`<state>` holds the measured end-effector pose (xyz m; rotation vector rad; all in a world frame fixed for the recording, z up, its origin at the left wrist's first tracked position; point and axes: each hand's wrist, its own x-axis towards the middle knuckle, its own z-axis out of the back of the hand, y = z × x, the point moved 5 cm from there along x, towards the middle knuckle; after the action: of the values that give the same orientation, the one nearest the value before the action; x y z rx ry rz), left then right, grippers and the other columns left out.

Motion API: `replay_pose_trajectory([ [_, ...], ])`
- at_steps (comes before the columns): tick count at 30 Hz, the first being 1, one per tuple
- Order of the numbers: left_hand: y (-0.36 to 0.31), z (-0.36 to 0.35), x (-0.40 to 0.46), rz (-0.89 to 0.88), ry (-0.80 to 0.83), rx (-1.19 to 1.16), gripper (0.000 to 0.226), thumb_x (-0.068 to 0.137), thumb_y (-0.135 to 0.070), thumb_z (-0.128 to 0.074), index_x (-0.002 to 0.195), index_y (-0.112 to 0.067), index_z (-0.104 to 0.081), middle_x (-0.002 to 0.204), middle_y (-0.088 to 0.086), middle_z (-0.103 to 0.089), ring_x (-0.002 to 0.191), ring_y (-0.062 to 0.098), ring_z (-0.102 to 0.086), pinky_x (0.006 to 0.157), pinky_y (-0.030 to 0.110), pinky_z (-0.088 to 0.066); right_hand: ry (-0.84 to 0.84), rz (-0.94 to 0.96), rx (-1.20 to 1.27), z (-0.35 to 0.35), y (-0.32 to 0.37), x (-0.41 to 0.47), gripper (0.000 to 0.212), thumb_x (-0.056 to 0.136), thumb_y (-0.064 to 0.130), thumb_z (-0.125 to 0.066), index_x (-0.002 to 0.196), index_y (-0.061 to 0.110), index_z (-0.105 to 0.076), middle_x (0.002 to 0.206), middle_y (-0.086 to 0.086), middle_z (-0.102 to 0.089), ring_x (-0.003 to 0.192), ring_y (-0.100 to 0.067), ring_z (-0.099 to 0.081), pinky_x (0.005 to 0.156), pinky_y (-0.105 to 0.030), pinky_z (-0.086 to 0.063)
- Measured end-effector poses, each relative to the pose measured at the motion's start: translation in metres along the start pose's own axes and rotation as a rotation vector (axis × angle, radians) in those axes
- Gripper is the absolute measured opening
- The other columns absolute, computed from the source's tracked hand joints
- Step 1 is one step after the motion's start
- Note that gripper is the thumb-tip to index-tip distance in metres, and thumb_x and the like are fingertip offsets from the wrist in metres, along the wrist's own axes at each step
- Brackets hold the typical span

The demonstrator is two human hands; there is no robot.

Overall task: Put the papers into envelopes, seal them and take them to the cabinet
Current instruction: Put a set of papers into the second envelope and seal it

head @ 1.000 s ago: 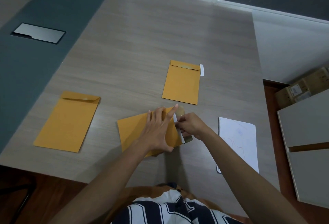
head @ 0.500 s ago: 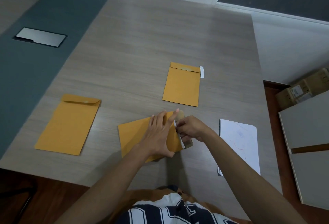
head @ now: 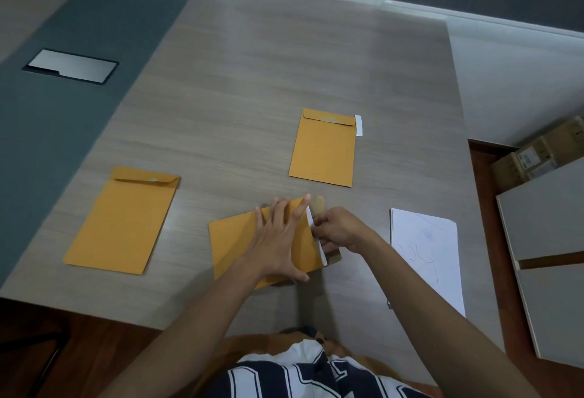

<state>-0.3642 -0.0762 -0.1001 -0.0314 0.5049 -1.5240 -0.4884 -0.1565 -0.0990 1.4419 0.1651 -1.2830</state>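
A yellow-brown envelope (head: 235,244) lies sideways near the table's front edge, its open flap (head: 317,205) pointing right. My left hand (head: 279,239) presses flat on it with fingers spread. My right hand (head: 339,230) pinches the white strip (head: 311,217) at the envelope's mouth. A second envelope (head: 126,220) lies at the left and a third envelope (head: 324,148) lies farther back, with a loose white strip (head: 359,125) beside its flap. A stack of white papers (head: 423,249) with faint drawing lies to the right.
The wooden table (head: 252,81) has a dark grey band on the left with a metal cable hatch (head: 71,66). A light grey cabinet (head: 550,246) stands at the right, and cardboard boxes (head: 534,157) sit on the floor behind it.
Both hands stay on the sideways envelope; my right hand has shifted slightly along the white strip. The view has tilted a little, so everything sits lower in the frame.
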Motion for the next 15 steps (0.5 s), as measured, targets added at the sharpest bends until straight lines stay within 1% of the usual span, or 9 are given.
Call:
replay_pose_trajectory([
  [5, -0.0045, 0.0042, -0.0001, -0.013, -0.026, -0.009, 0.154, 0.046, -0.070, -0.081, 0.146, -0.037, 0.031, 0.155, 0.014, -0.010, 0.147, 0.034, -0.006, 0.113, 0.068, -0.012, -0.020, -0.008, 0.027, -0.0001, -0.0015, 0.0039, 0.016, 0.092, 0.004, -0.060, 0.104, -0.001, -0.068, 0.097, -0.022, -0.070, 0.081, -0.031, -0.070, 0.079, -0.042, -0.060],
  [7, -0.0073, 0.0053, 0.0006, -0.020, -0.032, -0.003, 0.154, 0.046, -0.068, -0.082, 0.147, -0.037, 0.030, 0.154, 0.014, -0.012, 0.146, 0.033, -0.008, 0.113, 0.066, -0.014, -0.025, -0.007, 0.007, -0.0027, -0.0004, 0.0051, 0.018, 0.093, 0.005, -0.058, 0.107, 0.001, -0.068, 0.098, -0.020, -0.070, 0.084, -0.032, -0.070, 0.075, -0.040, -0.061],
  [9, -0.0098, 0.0051, 0.0017, -0.026, -0.035, -0.006, 0.153, 0.046, -0.066, -0.082, 0.147, -0.037, 0.030, 0.152, 0.014, -0.014, 0.145, 0.033, -0.010, 0.113, 0.066, -0.015, -0.027, -0.010, -0.006, -0.0057, 0.0014, 0.0051, 0.021, 0.094, 0.006, -0.056, 0.112, 0.003, -0.067, 0.100, -0.017, -0.069, 0.081, -0.028, -0.069, 0.065, -0.033, -0.060],
  [10, -0.0102, 0.0048, 0.0023, -0.026, -0.038, -0.009, 0.153, 0.046, -0.066, -0.082, 0.147, -0.037, 0.030, 0.152, 0.014, -0.014, 0.144, 0.033, -0.011, 0.113, 0.065, -0.016, -0.026, -0.011, -0.005, -0.0062, 0.0018, 0.0049, 0.022, 0.095, 0.007, -0.055, 0.113, 0.004, -0.067, 0.101, -0.016, -0.069, 0.080, -0.026, -0.068, 0.063, -0.031, -0.059],
  [11, -0.0099, 0.0043, 0.0025, -0.025, -0.040, -0.011, 0.153, 0.046, -0.066, -0.082, 0.147, -0.037, 0.030, 0.152, 0.014, -0.014, 0.144, 0.033, -0.011, 0.113, 0.065, -0.016, -0.023, -0.011, -0.002, -0.0061, 0.0018, 0.0052, 0.022, 0.095, 0.007, -0.056, 0.113, 0.005, -0.067, 0.103, -0.016, -0.069, 0.081, -0.026, -0.068, 0.065, -0.032, -0.060],
  [13, -0.0077, 0.0033, 0.0030, -0.022, -0.040, -0.013, 0.153, 0.046, -0.068, -0.081, 0.147, -0.036, 0.030, 0.154, 0.014, -0.012, 0.145, 0.033, -0.010, 0.114, 0.064, -0.016, -0.006, -0.014, 0.014, -0.0031, 0.0013, 0.0049, 0.021, 0.094, 0.006, -0.057, 0.113, 0.005, -0.067, 0.103, -0.017, -0.069, 0.087, -0.028, -0.069, 0.073, -0.038, -0.062],
  [14, -0.0063, 0.0030, 0.0030, -0.021, -0.041, -0.017, 0.153, 0.046, -0.070, -0.080, 0.147, -0.036, 0.030, 0.154, 0.014, -0.011, 0.146, 0.033, -0.009, 0.114, 0.063, -0.017, 0.009, -0.021, 0.027, -0.0010, 0.0013, 0.0039, 0.021, 0.093, 0.004, -0.057, 0.113, 0.004, -0.067, 0.102, -0.018, -0.069, 0.087, -0.028, -0.070, 0.073, -0.038, -0.062],
  [15, -0.0051, 0.0028, 0.0031, -0.019, -0.043, -0.022, 0.154, 0.045, -0.072, -0.079, 0.147, -0.036, 0.030, 0.155, 0.014, -0.011, 0.146, 0.033, -0.009, 0.114, 0.063, -0.017, 0.028, -0.030, 0.034, 0.0010, 0.0013, 0.0027, 0.022, 0.093, 0.001, -0.057, 0.113, 0.003, -0.066, 0.098, -0.018, -0.070, 0.082, -0.027, -0.070, 0.071, -0.036, -0.062],
])
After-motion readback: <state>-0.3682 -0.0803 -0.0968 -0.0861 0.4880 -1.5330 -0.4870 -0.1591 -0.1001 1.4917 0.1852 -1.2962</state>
